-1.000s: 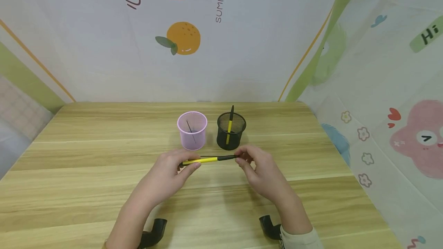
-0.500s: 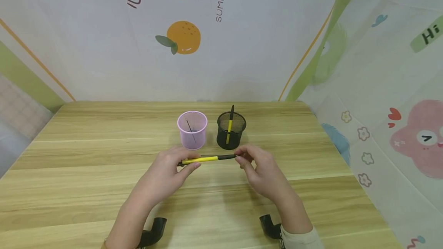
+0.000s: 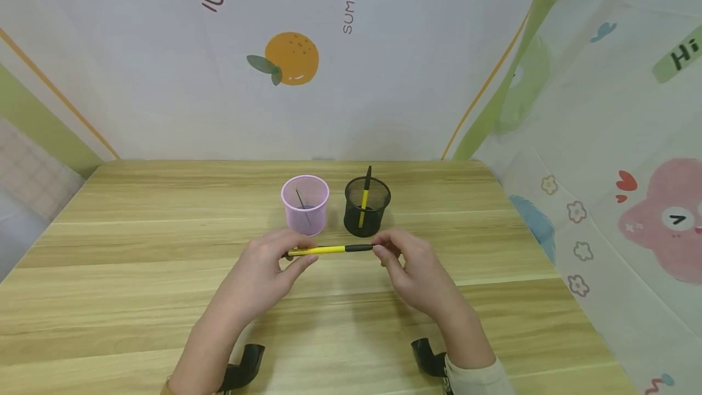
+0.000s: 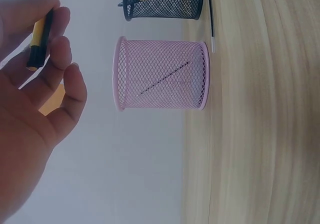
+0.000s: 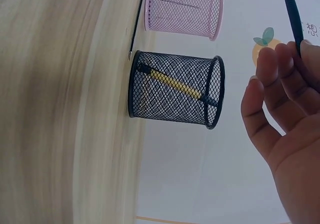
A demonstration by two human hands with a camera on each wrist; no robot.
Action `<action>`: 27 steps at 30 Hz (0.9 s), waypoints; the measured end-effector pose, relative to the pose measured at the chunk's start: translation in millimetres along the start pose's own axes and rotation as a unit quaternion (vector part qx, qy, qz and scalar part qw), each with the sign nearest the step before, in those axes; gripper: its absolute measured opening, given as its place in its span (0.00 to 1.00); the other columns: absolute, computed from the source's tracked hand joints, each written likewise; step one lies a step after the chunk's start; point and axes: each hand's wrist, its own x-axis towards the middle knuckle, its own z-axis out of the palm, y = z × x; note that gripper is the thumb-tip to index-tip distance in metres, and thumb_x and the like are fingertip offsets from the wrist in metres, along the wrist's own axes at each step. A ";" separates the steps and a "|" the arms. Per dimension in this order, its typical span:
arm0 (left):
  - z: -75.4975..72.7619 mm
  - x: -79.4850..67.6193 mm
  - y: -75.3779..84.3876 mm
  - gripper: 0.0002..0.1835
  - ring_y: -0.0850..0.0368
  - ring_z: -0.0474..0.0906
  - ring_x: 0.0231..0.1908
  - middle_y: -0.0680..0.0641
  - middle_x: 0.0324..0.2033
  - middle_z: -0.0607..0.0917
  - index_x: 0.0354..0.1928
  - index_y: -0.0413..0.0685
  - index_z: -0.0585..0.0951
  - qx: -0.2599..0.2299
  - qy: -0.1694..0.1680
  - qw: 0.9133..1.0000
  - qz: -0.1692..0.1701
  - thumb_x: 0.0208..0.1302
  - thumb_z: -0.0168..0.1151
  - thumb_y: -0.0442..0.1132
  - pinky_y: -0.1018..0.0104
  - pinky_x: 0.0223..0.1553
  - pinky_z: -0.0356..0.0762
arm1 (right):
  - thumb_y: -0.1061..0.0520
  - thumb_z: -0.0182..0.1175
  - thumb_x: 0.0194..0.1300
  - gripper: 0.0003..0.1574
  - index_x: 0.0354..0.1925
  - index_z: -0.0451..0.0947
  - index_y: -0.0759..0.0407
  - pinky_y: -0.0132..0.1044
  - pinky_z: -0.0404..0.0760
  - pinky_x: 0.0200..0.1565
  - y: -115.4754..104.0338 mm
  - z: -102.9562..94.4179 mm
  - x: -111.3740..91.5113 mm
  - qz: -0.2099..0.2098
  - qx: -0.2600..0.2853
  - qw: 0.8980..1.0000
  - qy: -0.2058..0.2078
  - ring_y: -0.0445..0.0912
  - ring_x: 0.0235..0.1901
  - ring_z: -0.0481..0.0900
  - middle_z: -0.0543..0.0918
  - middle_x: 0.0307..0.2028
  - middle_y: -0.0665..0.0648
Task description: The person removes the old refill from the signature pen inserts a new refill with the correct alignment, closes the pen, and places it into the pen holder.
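Observation:
In the head view a yellow and black pen [image 3: 329, 250] is held level between both hands. My left hand [image 3: 265, 270] pinches its yellow end between thumb and fingers. At the black grip's tip, thumb and fingertips of my right hand [image 3: 410, 270] pinch it. A thin black pen refill [image 4: 211, 19] lies on the table near the cups, as both wrist views show. Just beyond the hands stand a pink mesh cup [image 3: 296, 222] and a black mesh cup [image 3: 374, 224]. Another refill [image 4: 162, 79] leans inside the pink one; a second yellow and black pen [image 3: 367, 185] leans in the black one.
The wood-grain table [image 3: 164, 200] reaches back to a white printed cloth [image 3: 384, 90]. More printed cloth [image 3: 598, 212] hangs along the right side. Black curved pieces [image 3: 245, 369] show by both wrists.
The held pen has turned slightly to lie more level, and it now covers the refill behind it in the head view. Both hands keep their hold, nearly still.

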 end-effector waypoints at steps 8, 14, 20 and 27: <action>1.5 0.4 -0.3 0.11 0.68 0.79 0.35 0.62 0.38 0.84 0.41 0.58 0.84 0.000 0.033 0.998 0.044 0.56 0.73 0.37 0.68 0.38 0.81 | 0.55 0.52 0.75 0.12 0.32 0.75 0.48 0.28 0.76 0.30 -1.0 0.0 1.4 0.014 -0.002 1.000 -0.005 0.34 0.26 0.71 0.77 0.25 0.45; 2.8 0.1 0.0 0.12 0.68 0.72 0.27 0.62 0.32 0.82 0.42 0.57 0.84 -0.007 0.040 0.998 0.051 0.57 0.72 0.36 0.73 0.29 0.74 | 0.52 0.50 0.76 0.15 0.32 0.78 0.48 0.29 0.78 0.32 -3.0 -0.3 1.7 0.044 0.008 0.999 -0.021 0.35 0.26 0.74 0.79 0.26 0.44; 3.9 -0.2 -0.5 0.12 0.66 0.66 0.21 0.61 0.26 0.77 0.43 0.59 0.84 -0.019 0.041 0.998 0.037 0.59 0.71 0.36 0.74 0.23 0.68 | 0.50 0.57 0.72 0.12 0.50 0.80 0.52 0.31 0.83 0.40 -4.8 -0.6 2.1 0.060 0.032 0.998 -0.019 0.34 0.35 0.81 0.84 0.35 0.43; 0.5 -0.3 0.9 0.11 0.64 0.71 0.25 0.62 0.31 0.81 0.41 0.63 0.83 -0.077 0.003 0.997 -0.004 0.58 0.71 0.38 0.73 0.27 0.73 | 0.59 0.63 0.66 0.09 0.46 0.80 0.54 0.31 0.83 0.40 -2.5 0.0 1.8 0.018 0.032 0.999 0.034 0.35 0.36 0.81 0.85 0.37 0.47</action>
